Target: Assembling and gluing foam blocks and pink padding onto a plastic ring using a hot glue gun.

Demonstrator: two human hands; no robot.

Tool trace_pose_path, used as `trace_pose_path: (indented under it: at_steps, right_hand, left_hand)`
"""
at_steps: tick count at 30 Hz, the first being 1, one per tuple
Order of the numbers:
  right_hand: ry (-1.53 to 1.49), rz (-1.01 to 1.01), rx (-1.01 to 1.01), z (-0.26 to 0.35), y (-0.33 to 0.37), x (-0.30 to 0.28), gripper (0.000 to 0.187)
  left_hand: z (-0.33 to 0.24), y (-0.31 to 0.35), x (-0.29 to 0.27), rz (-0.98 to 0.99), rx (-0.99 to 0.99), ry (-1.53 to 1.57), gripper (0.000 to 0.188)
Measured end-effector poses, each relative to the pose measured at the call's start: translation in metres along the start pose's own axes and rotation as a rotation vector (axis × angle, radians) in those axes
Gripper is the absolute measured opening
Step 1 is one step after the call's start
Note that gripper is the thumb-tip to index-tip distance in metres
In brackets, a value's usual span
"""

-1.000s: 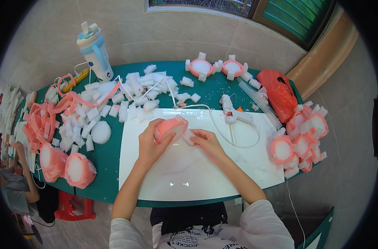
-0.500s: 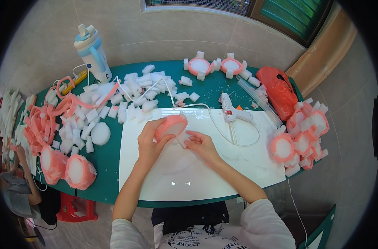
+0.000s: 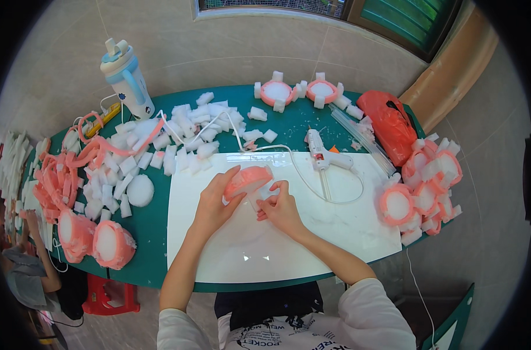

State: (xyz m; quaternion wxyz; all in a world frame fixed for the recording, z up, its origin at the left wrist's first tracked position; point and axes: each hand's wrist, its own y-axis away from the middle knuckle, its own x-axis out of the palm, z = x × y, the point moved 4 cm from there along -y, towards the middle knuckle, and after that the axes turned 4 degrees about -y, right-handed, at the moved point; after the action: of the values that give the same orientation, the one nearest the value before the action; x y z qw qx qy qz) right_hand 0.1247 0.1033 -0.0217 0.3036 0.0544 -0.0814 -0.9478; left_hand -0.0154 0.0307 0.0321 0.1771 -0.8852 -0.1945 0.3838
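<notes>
Over the white board, my left hand grips a round white foam disc with a pink foam rim, thumb below and fingers along its left side. The disc is tilted. My right hand is closed in a pinch on a small white foam block at the disc's lower right edge; part of the block is hidden by the fingers. Whether the block is stuck to the rim I cannot tell. A white hot glue gun lies on the board beyond my right hand.
White foam blocks and pink strips are heaped on the left. Pink-rimmed discs pile up at right, beside glue sticks and a red bag. The glue gun's cord crosses the board. A bottle stands far left.
The disc has shifted slightly right in my left hand. My right hand has moved a little, its index finger now bent upward, still beside the foam block.
</notes>
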Motion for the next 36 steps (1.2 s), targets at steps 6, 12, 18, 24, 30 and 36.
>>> trace_pose_path:
  at_steps: [6, 12, 18, 24, 30, 36]
  right_hand:
    - [0.131, 0.027, 0.062, 0.014, 0.003, -0.002, 0.036]
    - [0.471, -0.051, -0.19, 0.034, 0.002, -0.032, 0.032]
    - [0.371, -0.118, -0.801, 0.076, 0.017, -0.034, 0.043]
    - [0.512, -0.01, -0.96, 0.069, 0.012, -0.027, 0.045]
    - [0.45, -0.019, -0.912, 0.063, 0.005, -0.032, 0.044]
    - [0.43, -0.004, -0.937, 0.061, 0.004, -0.031, 0.051]
  left_hand:
    - [0.0, -0.001, 0.001, -0.036, 0.054, 0.057, 0.052]
    - [0.003, 0.0, 0.005, -0.04, 0.021, 0.095, 0.051]
    - [-0.005, -0.002, 0.006, -0.021, 0.043, 0.052, 0.05]
    - [-0.007, -0.005, 0.006, -0.101, 0.049, 0.093, 0.05]
    - [-0.009, -0.006, 0.008, -0.091, 0.066, 0.061, 0.051]
    - [-0.006, -0.006, 0.008, -0.093, 0.09, 0.044, 0.055]
